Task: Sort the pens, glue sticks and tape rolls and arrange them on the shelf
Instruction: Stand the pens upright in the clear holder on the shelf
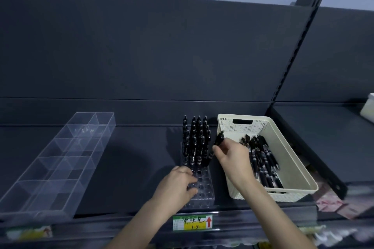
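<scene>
My left hand (178, 186) curled over the near end of the clear pen holder (202, 194), steadying it on the shelf (131, 157). Just right of its standing pens (195, 141), my right hand (232, 159) pinched a black pen (219, 138) mid-barrel. The pen was likely light, stiff and slick, and it hung beside the basket (259, 126) of loose pens (263, 163).

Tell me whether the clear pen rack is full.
Partly full: pens fill the back rows of the clear pen rack; front holes are empty.
</scene>
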`<state>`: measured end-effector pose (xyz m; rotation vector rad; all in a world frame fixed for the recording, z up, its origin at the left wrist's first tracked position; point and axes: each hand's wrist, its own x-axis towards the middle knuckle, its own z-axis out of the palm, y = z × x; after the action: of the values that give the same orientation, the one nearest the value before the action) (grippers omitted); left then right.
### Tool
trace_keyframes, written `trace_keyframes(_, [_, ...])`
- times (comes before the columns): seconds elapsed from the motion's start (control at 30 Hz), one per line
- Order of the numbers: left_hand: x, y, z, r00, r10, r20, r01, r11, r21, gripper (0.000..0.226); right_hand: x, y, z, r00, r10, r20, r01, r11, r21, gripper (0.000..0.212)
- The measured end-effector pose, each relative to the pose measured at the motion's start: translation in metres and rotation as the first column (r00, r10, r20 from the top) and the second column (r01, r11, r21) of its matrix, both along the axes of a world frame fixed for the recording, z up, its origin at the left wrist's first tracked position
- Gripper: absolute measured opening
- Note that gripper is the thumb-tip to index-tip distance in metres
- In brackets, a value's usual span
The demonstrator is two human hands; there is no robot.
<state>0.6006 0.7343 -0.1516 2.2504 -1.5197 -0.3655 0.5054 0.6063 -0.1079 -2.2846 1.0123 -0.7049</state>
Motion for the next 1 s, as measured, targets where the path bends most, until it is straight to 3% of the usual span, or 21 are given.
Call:
trace_keyframes(0.13, [0.000, -0.001, -0.001, 1.000, 0.001, 0.013, -0.001, 1.000, -0.007, 0.039, 0.006, 0.005, -0.010, 0.988, 0.018, -0.153, -0.029, 0.997, -0.071, 0.022])
trace_keyframes(0.4, [0.002, -0.004, 0.001, 1.000, -0.010, 0.013, 0.010, 1.000, -0.004, 0.039, 0.010, 0.010, -0.010, 0.963, 0.051, -0.265, -0.095, 0.983, -0.154, 0.022])
trace_keyframes(0.63, [0.003, -0.004, 0.002, 1.000, -0.028, 0.005, 0.028, 1.000, 0.010, 0.038, 0.008, 0.007, -0.010, 0.964, 0.063, -0.258, -0.083, 0.994, -0.069, 0.017])
trace_keyframes(0.77, [0.006, -0.006, 0.010, 0.998, -0.019, -0.056, 0.019, 1.000, 0.008, 0.034, -0.015, 0.003, -0.003, 0.995, 0.073, -0.074, -0.070, 0.997, 0.040, 0.028])
trace_keyframes(0.9, [-0.006, -0.019, 0.031, 0.995, -0.024, -0.097, 0.012, 0.992, -0.123, 0.028, -0.058, -0.025, 0.006, 0.997, -0.071, 0.015, 0.070, 0.996, 0.047, 0.021])
trace_keyframes(1.0, [-0.035, -0.038, 0.052, 0.980, -0.112, -0.166, 0.073, 0.972, -0.225, 0.027, -0.090, -0.057, 0.005, 0.981, -0.166, -0.103, 0.174, 0.982, 0.071, 0.019])
